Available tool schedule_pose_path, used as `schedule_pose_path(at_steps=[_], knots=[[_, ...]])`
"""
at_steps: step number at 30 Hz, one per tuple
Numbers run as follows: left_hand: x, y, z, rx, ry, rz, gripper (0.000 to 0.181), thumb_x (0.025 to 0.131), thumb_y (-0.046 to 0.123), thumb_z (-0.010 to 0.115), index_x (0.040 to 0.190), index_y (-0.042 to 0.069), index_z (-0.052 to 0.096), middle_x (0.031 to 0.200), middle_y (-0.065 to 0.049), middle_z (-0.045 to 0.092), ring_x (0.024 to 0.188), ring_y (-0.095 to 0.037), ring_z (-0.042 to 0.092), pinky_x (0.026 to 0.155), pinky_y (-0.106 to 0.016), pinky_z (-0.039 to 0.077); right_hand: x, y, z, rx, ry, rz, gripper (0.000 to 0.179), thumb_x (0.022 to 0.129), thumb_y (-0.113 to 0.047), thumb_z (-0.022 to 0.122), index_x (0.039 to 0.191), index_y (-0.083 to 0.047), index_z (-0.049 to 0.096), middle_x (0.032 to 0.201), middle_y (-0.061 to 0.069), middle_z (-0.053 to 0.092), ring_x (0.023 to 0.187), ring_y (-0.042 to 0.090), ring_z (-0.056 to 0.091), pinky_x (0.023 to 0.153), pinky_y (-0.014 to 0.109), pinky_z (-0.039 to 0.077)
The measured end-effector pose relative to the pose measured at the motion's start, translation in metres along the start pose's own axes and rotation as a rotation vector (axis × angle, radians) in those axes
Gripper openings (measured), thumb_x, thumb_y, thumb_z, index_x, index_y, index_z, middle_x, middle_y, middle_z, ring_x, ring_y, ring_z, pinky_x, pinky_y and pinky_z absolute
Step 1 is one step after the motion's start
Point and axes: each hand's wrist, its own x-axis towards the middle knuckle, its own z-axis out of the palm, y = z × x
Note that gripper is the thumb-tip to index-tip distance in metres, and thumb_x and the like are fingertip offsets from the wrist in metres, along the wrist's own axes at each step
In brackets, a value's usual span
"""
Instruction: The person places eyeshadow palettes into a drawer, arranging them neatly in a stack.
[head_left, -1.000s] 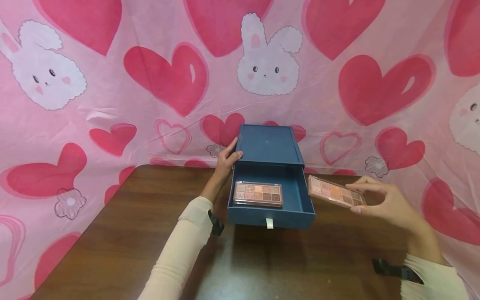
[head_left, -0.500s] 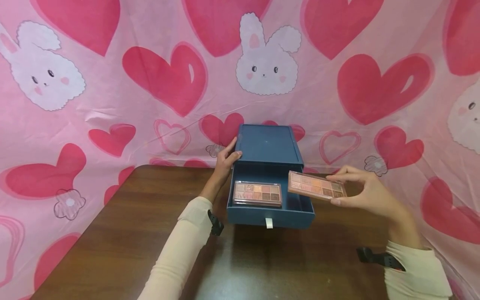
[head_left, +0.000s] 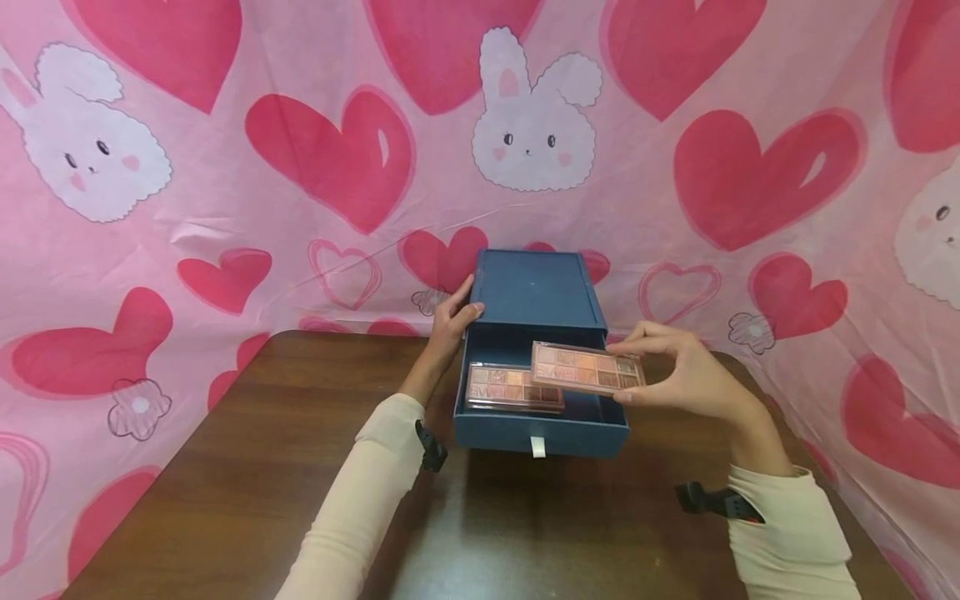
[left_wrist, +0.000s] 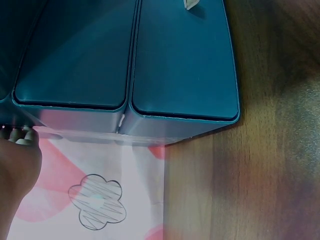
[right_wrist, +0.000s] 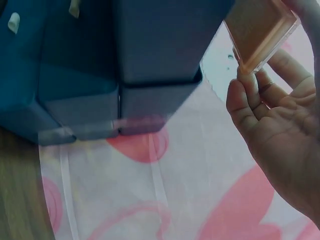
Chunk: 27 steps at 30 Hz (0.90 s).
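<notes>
Over the pulled-out drawer (head_left: 542, 434), my right hand (head_left: 678, 371) pinches an eyeshadow palette (head_left: 585, 367) by its right end, thumb at the near edge and fingers at the far edge. The palette has a clear lid and is tilted, and it overlaps a second, similar palette (head_left: 498, 388) lying in the drawer's left part. In the right wrist view, the held palette's copper-coloured underside (right_wrist: 260, 30) shows above my palm. My left hand (head_left: 452, 323) rests against the left side of the blue drawer unit (head_left: 534, 287), thumb at its top edge.
The wrist views show further closed drawers (left_wrist: 185, 60) stacked under the pulled-out one, with pale pull tabs (right_wrist: 14, 22). A brown wooden table (head_left: 247, 467) bears the unit. Behind it hangs a pink cloth (head_left: 442, 200) with hearts and rabbits.
My right hand has carried the palette leftward, from beside the drawer's right wall to over the drawer and partly over the other palette. The left hand has stayed put.
</notes>
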Motion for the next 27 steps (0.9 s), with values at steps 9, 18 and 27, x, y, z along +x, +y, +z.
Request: schedule_pose_path(at_steps=[9,18,27], knots=[[-0.001,0.000,-0.001,0.024,0.023,0.012,0.071,0.088,0.016,0.054,0.155,0.002,0.039,0.139,-0.036,0.056,0.103,-0.001,0.059,0.100,-0.015,0.046,0.021,-0.008,0.020,0.001,-0.049,-0.025,0.053,0.068,-0.015,0.092,0.118,-0.019,0.078,0.097,-0.006,0.063,0.094,0.012,0.054,0.080,0.030,0.053],[0.000,0.000,0.001,0.002,0.022,0.013,0.073,0.086,0.017,0.054,0.155,-0.001,0.037,0.141,-0.036,0.054,0.108,-0.003,0.059,0.098,-0.012,0.046,0.035,-0.011,0.036,-0.015,-0.100,-0.039,0.052,0.069,-0.022,0.091,0.119,-0.013,0.078,0.098,-0.003,0.066,0.094,0.014,0.055,0.073,0.030,0.056],[-0.001,0.001,0.001,0.014,0.030,0.016,0.071,0.087,0.014,0.055,0.154,0.001,0.039,0.130,-0.038,0.060,0.099,0.000,0.061,0.095,-0.014,0.048,0.041,-0.017,0.049,-0.039,-0.130,0.007,0.053,0.069,-0.026,0.093,0.118,-0.013,0.078,0.096,-0.003,0.065,0.092,0.016,0.056,0.072,0.034,0.056]])
